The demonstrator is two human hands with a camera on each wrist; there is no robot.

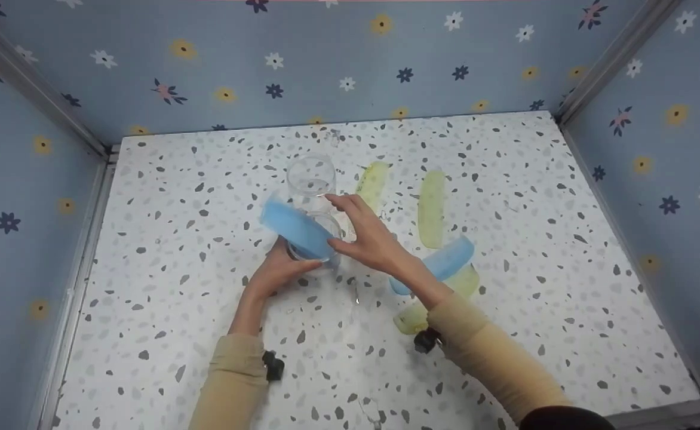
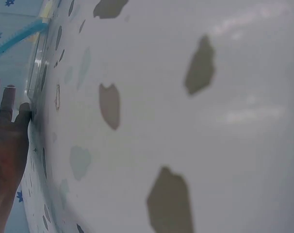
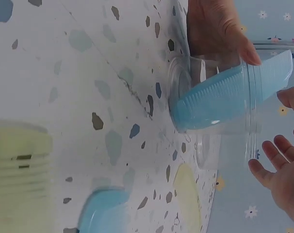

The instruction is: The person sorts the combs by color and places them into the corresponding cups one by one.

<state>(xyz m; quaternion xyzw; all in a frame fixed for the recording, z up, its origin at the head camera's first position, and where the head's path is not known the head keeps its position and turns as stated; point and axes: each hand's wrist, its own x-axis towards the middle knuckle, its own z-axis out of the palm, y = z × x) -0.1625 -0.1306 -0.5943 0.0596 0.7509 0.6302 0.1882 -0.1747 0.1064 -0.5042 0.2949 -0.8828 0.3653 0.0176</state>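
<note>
The left hand, reaching forward from a tan sleeve, grips a smooth, round clear plastic cup, thumb along its near rim and fingers around the left side. Inside leans a translucent blue comb, curved and finely ribbed, its upper end jutting past the rim. A second clear cup stands just behind. The right hand is over the rim, fingers spread, thumb close to the comb; touching or not, I cannot tell. Behind and rightward lie three frosted yellow combs, another blue comb across one
</note>
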